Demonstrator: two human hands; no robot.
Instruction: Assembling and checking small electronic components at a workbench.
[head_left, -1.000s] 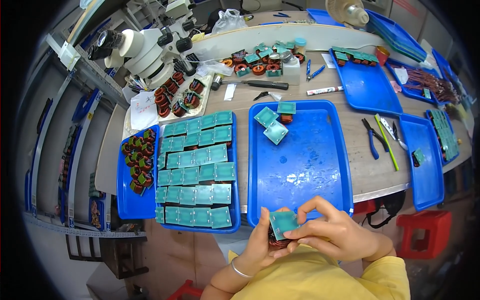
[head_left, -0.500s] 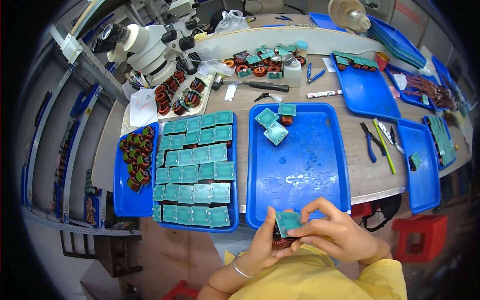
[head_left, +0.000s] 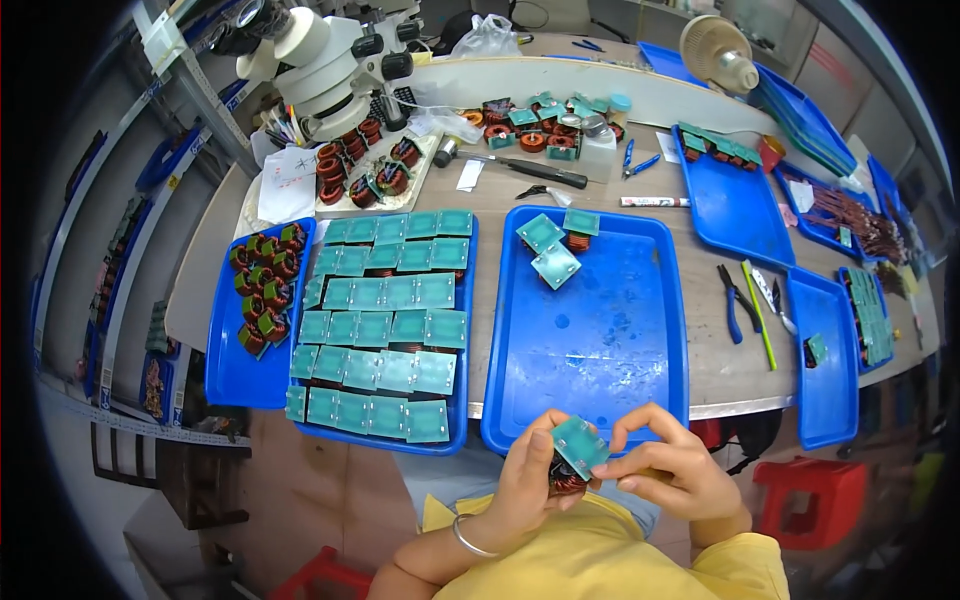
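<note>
left hand point(head_left: 530, 472) is wrapped round a coil point(head_left: 569, 485) w/ its green board point(head_left: 580, 443) up top, by the near rim of the big blue tray point(head_left: 590, 370); right hand point(head_left: 682, 472) has a fingertip at the board's corner, others curled, can't tell if pinching. 3 similar units point(head_left: 556, 266) sit in that tray's far l. corner, & rows of boarded ones point(head_left: 400, 292) fill the next tray l., tho can't tell what's finished. coils w/ yellow-green tops point(head_left: 274, 325) lie farthest l., pliers point(head_left: 731, 287) & green stick point(head_left: 760, 318) r.; my fingers hide part of the coil.
</note>
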